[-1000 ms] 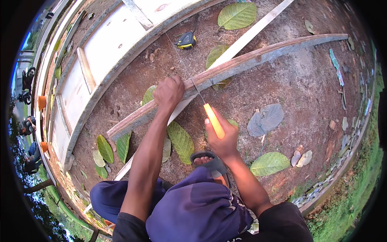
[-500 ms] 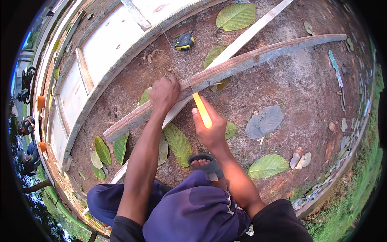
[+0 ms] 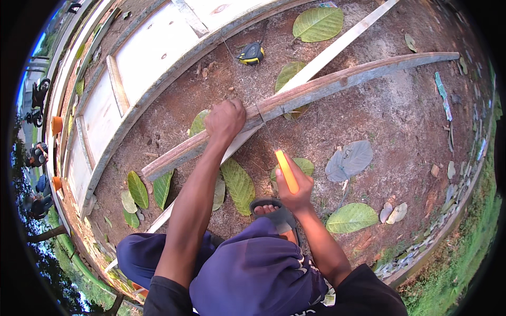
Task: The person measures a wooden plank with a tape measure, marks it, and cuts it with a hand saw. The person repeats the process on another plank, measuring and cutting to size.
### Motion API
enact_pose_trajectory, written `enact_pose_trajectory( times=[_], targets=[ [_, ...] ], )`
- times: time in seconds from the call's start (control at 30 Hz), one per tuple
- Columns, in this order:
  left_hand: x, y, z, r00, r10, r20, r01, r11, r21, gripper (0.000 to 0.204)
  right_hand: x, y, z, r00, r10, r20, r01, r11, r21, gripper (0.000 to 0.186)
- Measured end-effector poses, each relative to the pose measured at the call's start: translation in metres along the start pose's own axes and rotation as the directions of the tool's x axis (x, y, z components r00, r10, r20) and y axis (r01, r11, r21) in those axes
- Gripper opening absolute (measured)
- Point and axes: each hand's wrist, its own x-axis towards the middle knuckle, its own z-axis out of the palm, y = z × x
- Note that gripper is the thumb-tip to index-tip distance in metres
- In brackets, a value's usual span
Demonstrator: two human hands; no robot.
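My left hand (image 3: 225,118) grips a weathered, slightly curved plank (image 3: 341,80), which lies slanting across a pale narrow batten (image 3: 352,32) on the dirt. Closed round the orange handle of a saw (image 3: 286,171) is my right hand (image 3: 295,187), below the plank. The thin blade runs up from the handle across the plank, just right of my left fingers; it looks blurred. A black and yellow tape measure (image 3: 251,53) rests on the ground above the plank. My sandalled foot (image 3: 266,208) shows between my arms.
A curved wooden frame with white panels (image 3: 148,48) spans the upper left. Green leaves (image 3: 239,187) are scattered over the dirt (image 3: 400,131). At the far left are orange pots (image 3: 57,125), a parked motorbike (image 3: 39,95) and people (image 3: 37,155). Grass borders the right edge.
My right hand moved up toward the plank half a second ago and has since pulled back down and right with the saw. My left hand stays on the plank; the view shifts slightly.
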Motion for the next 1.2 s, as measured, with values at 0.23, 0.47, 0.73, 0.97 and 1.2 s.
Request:
enact_pose_trajectory(
  times=[0.23,0.47,0.73,0.97,1.2],
  targets=[
    [0.009,-0.003,0.001,0.999,-0.029,-0.032,0.028,0.999,-0.038,0.057,-0.023,0.014,-0.010,0.998,-0.061,0.008,0.061,0.998,-0.013,0.040],
    [0.011,-0.010,0.003,0.999,-0.016,-0.028,0.015,0.999,-0.029,0.053,-0.028,0.026,-0.012,0.988,-0.151,-0.007,0.150,0.985,-0.083,0.041],
    [0.003,0.000,0.008,0.991,0.120,-0.063,-0.120,0.993,-0.006,0.051,0.065,0.001,0.037,0.981,-0.124,-0.151,0.129,0.991,0.024,0.039],
    [0.011,-0.010,0.005,0.998,-0.027,-0.057,0.026,1.000,-0.017,0.054,-0.055,-0.045,-0.056,0.995,0.060,0.079,-0.057,0.998,-0.030,0.040],
    [0.013,-0.011,0.021,0.971,0.108,-0.213,-0.112,0.994,-0.007,0.056,0.059,-0.059,0.012,0.995,0.097,0.005,-0.097,0.994,0.044,0.038]
  ],
)
